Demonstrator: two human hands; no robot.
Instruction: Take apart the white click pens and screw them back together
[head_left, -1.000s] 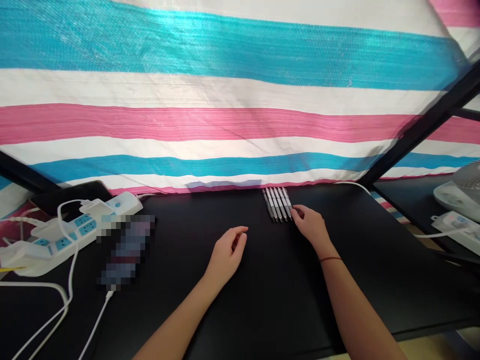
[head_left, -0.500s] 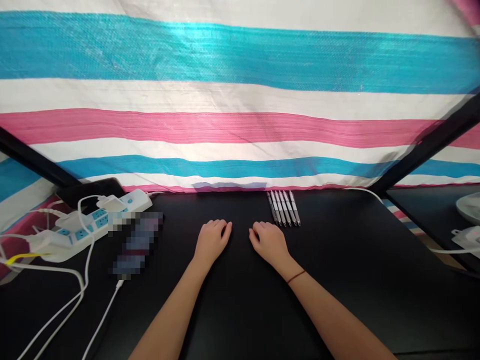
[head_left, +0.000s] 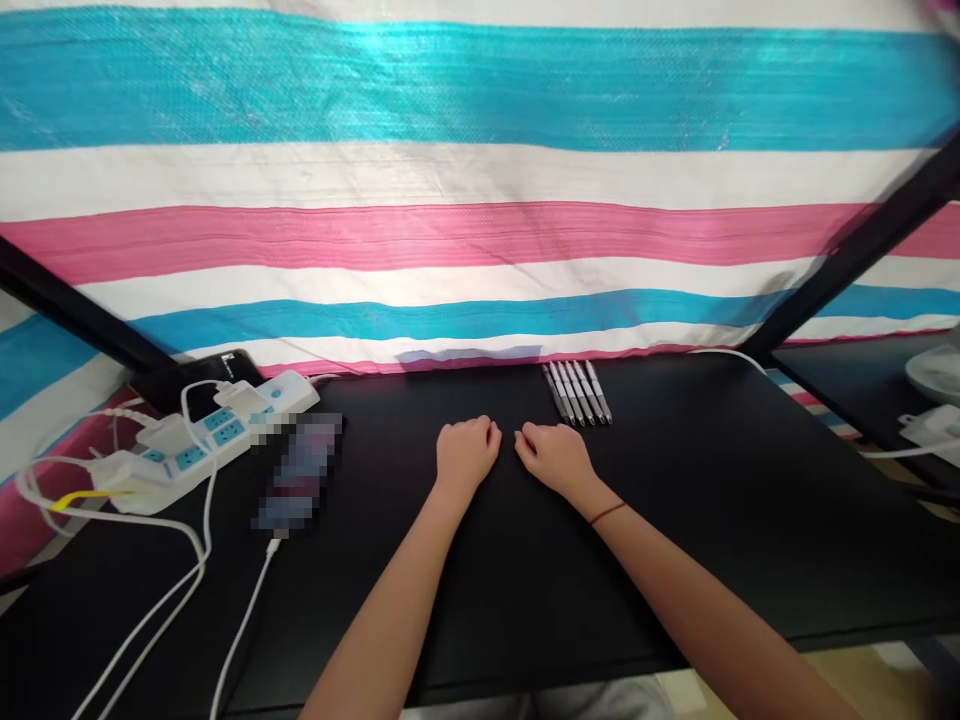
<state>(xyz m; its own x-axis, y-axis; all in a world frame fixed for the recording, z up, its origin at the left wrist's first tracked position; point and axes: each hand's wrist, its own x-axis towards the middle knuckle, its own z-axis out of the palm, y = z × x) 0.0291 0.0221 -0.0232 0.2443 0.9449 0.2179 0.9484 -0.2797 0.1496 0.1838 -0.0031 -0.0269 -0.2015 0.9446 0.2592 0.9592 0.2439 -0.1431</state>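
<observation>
My left hand (head_left: 466,456) rests on the black table (head_left: 390,610) as a loose fist, knuckles facing away from me. A short gap to its right, my right hand (head_left: 556,458) lies in the same curled way, with a thin reddish-brown cord (head_left: 607,513) round the wrist. Nothing shows in either fist. Just beyond my right hand, several white-and-grey pens (head_left: 577,392) lie side by side in a row near the table's back edge, not held by either hand.
On the left are a white power strip (head_left: 262,403) with plugs and cables, a blurred-out phone (head_left: 304,475) on a white charging cable (head_left: 244,630), and a dark device (head_left: 199,375). Behind hangs a striped sheet (head_left: 480,235). Black frame bars (head_left: 847,260) slant at both sides.
My left hand has moved right, closer to my right hand. The view has tilted down, bringing the table's front edge into sight. The pens stay in their row.
</observation>
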